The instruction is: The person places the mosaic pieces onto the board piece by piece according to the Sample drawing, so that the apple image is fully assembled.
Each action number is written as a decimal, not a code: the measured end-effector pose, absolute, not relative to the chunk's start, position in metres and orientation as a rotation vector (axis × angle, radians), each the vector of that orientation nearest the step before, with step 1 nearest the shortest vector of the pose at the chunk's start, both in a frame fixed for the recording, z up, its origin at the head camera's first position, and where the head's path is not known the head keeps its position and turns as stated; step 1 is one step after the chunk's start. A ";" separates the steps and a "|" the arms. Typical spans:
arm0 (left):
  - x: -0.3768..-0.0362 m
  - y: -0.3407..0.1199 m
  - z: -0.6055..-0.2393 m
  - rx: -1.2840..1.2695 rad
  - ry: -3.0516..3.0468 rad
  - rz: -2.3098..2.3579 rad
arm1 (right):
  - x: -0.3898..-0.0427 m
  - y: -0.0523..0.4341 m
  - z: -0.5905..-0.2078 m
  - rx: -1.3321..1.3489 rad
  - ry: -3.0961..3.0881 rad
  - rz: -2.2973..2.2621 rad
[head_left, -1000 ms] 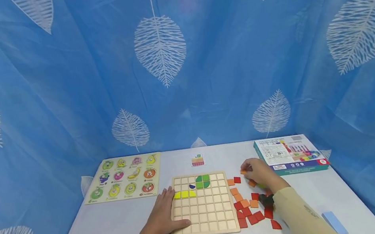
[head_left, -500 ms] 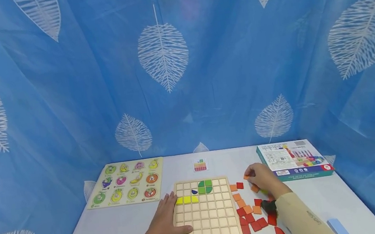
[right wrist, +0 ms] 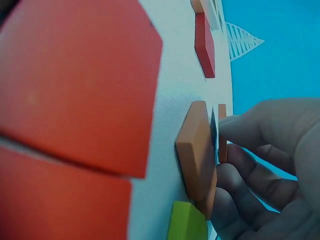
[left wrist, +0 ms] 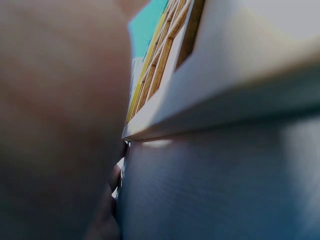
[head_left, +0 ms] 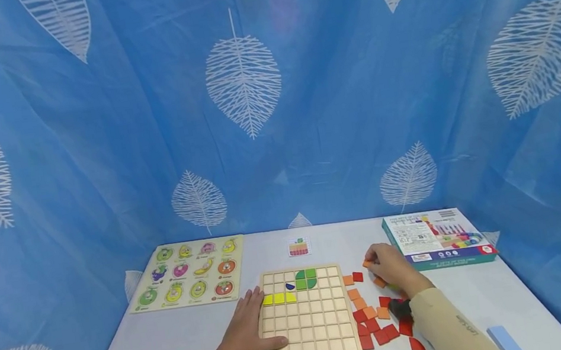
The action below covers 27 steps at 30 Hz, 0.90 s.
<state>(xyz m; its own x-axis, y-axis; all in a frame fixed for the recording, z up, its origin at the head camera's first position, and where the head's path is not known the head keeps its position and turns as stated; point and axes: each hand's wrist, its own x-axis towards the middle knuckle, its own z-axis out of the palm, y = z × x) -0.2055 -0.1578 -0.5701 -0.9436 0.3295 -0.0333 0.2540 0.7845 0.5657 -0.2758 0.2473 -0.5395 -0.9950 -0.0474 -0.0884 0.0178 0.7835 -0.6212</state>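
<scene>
My left hand (head_left: 242,333) rests on the left side of the wooden grid board (head_left: 311,318), fingers spread along its edge and thumb over the lower left squares. On the board lie yellow tiles (head_left: 279,298) in a short row, a small dark blue piece (head_left: 290,286) and green tiles (head_left: 306,279) forming a leaf-like shape. To the right of the board, my right hand (head_left: 393,267) pinches an orange square tile (right wrist: 222,132) between thumb and fingers. Close under those fingers in the right wrist view are another orange tile (right wrist: 195,150) and a light green piece (right wrist: 187,222).
Several loose red tiles (head_left: 381,336) and orange tiles (head_left: 353,294) lie right of the board. A small pattern card (head_left: 299,247) is behind it. A fruit puzzle board (head_left: 187,275) lies back left, a boxed set (head_left: 437,239) back right, and a light blue block (head_left: 505,341) front right.
The head view has shifted slightly, so the table sits a little lower in it. Both hands keep nearly the same places, the right one still pinching the orange tile.
</scene>
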 end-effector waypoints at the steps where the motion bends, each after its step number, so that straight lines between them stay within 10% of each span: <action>1: -0.205 -0.158 -0.569 0.463 2.845 0.869 | -0.276 0.247 -0.539 -0.020 2.874 -1.004; 27: -0.206 -0.158 -0.571 0.460 2.849 0.856 | -0.258 0.172 -0.520 -0.485 2.947 -1.185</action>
<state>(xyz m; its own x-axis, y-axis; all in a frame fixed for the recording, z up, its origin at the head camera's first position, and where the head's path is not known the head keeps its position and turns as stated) -0.2060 -0.1584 -0.5707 -0.9449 0.3253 -0.0376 0.2507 0.7924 0.5561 -0.2578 0.1719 -0.5200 -0.9519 -0.2499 0.1770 -0.3029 0.6829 -0.6647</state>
